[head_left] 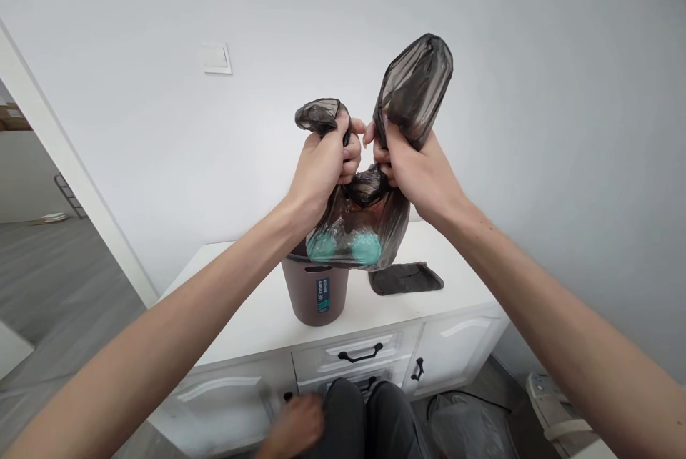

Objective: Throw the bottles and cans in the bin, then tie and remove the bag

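Observation:
A dark see-through garbage bag (399, 226) hangs in front of me, over the rear edge of the bin. My left hand (329, 159) is closed round one gathered end of it. Around the other end, which puffs up above the fist, my right hand (404, 159) is closed too. Between the two fists the plastic is bunched into what looks like a knot (369, 186). Two teal round objects (366, 248) show through the bag's bottom, with something reddish above them. Below on the left stands a brown garbage bin (314, 294) with a label, its top partly hidden.
A folded dark bag (406, 278) lies right of the bin on the white cabinet (241, 316), which has black handles. A blurred fist-like shape (294, 425), perhaps another person's hand, is at the bottom. A clear plastic bag (466, 427) sits on the floor, lower right.

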`<state>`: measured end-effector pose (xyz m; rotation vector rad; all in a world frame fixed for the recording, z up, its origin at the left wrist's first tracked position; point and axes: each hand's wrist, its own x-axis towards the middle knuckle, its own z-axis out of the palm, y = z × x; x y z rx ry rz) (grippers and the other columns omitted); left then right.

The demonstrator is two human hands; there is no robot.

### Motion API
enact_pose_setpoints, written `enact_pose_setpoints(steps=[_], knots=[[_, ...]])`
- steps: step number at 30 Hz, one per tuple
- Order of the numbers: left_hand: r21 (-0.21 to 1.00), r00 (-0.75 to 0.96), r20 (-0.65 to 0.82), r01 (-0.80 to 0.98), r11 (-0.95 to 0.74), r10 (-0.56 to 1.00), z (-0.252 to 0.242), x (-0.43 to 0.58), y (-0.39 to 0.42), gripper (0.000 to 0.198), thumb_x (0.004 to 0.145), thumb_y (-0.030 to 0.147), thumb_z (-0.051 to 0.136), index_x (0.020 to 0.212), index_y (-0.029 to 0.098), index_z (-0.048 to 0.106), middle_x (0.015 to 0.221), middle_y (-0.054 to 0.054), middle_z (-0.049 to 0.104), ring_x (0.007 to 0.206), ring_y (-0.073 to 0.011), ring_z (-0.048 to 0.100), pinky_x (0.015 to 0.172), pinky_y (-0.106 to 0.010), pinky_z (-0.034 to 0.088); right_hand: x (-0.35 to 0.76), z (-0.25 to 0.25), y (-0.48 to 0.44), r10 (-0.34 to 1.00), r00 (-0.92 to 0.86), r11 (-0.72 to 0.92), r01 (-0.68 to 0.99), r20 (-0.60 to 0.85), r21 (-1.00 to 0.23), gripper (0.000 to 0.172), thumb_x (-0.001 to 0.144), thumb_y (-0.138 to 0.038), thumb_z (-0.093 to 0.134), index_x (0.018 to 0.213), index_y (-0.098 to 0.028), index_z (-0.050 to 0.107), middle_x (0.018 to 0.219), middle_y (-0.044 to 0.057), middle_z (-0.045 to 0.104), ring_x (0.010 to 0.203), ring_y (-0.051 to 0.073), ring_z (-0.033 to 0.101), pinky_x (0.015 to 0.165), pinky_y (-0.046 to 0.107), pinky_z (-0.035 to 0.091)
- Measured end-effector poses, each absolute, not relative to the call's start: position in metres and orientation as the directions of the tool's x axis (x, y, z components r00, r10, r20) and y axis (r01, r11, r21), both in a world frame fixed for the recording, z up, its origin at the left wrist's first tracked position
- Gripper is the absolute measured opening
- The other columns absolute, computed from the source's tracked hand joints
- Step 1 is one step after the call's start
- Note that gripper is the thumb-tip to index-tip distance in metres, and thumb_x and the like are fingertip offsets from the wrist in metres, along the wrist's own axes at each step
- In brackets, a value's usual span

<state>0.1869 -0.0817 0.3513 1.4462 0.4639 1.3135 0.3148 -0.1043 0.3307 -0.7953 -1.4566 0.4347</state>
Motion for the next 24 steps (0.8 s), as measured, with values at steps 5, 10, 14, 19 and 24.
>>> enact_pose_setpoints(steps=[5, 10, 14, 19, 24], knots=[[0.887, 0.287, 0.408, -0.35, -0.302, 0.867, 0.352, 0.187, -0.083, 0.033, 0.1, 0.042, 0.065, 0.078, 0.021, 0.05, 0.051, 0.011, 0.032, 0.036, -0.0035, 0.027, 0.037, -0.017, 0.02, 0.314, 0.334, -0.105, 0.733, 0.111, 0.656, 0.149, 0.671, -0.74, 0.05, 0.09, -0.072, 0.064, 0.08, -0.025, 0.05, 0.061, -0.007, 0.038, 0.047, 0.009, 0.034, 0.043, 0.024, 0.03], [0.865, 0.303, 0.451, -0.378, -0.329, 0.839, 0.351, 0.185, -0.079, 0.033, 0.097, 0.044, 0.068, 0.08, 0.022, 0.051, 0.051, 0.011, 0.031, 0.035, -0.004, 0.028, 0.036, -0.017, 0.02, 0.317, 0.337, -0.104, 0.791, 0.053, 0.609, 0.021, 0.61, -0.793, 0.041, 0.095, -0.059, 0.06, 0.077, -0.024, 0.05, 0.06, -0.007, 0.032, 0.047, 0.009, 0.026, 0.041, 0.026, 0.023], [0.851, 0.3, 0.49, -0.371, -0.373, 0.819, 0.35, 0.182, -0.077, 0.033, 0.099, 0.042, 0.066, 0.077, 0.021, 0.051, 0.05, 0.011, 0.033, 0.035, -0.0039, 0.026, 0.036, -0.018, 0.019, 0.319, 0.342, -0.105, 0.8, -0.036, 0.594, -0.094, 0.599, -0.799, 0.033, 0.097, -0.049, 0.045, 0.077, -0.023, 0.051, 0.063, -0.005, 0.03, 0.048, 0.011, 0.021, 0.042, 0.027, 0.017], [0.841, 0.297, 0.504, -0.382, -0.383, 0.811, 0.349, 0.181, -0.074, 0.033, 0.1, 0.041, 0.064, 0.077, 0.021, 0.052, 0.05, 0.011, 0.034, 0.035, -0.0036, 0.027, 0.036, -0.018, 0.019, 0.317, 0.343, -0.103, 0.84, -0.051, 0.534, -0.097, 0.54, -0.84, 0.036, 0.095, -0.056, 0.052, 0.078, -0.024, 0.052, 0.062, -0.005, 0.035, 0.047, 0.011, 0.026, 0.039, 0.027, 0.021], [0.845, 0.294, 0.485, -0.4, -0.355, 0.823, 0.351, 0.178, -0.072, 0.031, 0.096, 0.04, 0.069, 0.079, 0.022, 0.052, 0.051, 0.011, 0.035, 0.035, -0.0039, 0.029, 0.036, -0.017, 0.021, 0.315, 0.341, -0.104, 0.863, -0.028, 0.502, -0.065, 0.504, -0.862, 0.035, 0.092, -0.048, 0.065, 0.075, -0.024, 0.046, 0.062, -0.007, 0.036, 0.044, 0.008, 0.028, 0.037, 0.023, 0.022]])
